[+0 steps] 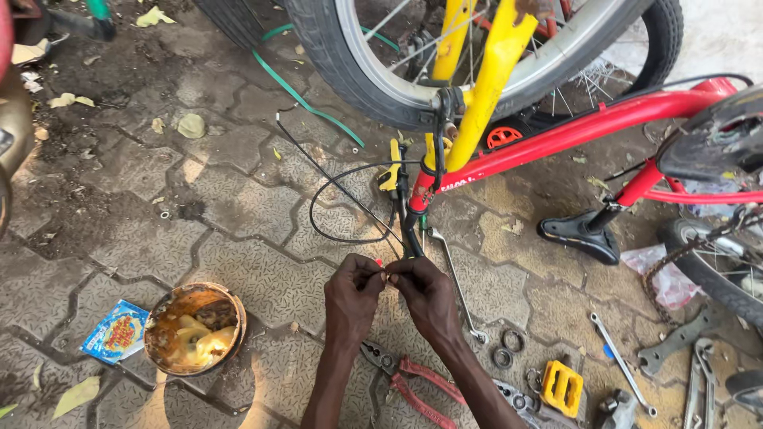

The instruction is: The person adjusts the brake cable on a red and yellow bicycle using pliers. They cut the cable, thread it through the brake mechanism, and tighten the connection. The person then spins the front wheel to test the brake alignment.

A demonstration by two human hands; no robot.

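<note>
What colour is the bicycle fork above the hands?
Yellow: the fork shows clearly in the head view, against the red frame.

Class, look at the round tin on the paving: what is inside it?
The tin holds yellowish grease, smeared up its rusty orange wall, with a dark patch near the back. The bottom is covered by the grease, so nothing beneath it can be seen.

Bike frame red, fork yellow, tyre black w/ silver rim. Cable black, looped at centre. Hose green, upper left. Tin rusty orange, yellowish grease inside, lower left. Packet blue w/ multicolour print. Pliers red-handled. Pedal yellow; saddle black. Spanners silver. Floor grey interlocking pavers, textured, w/ dark stains.
</note>
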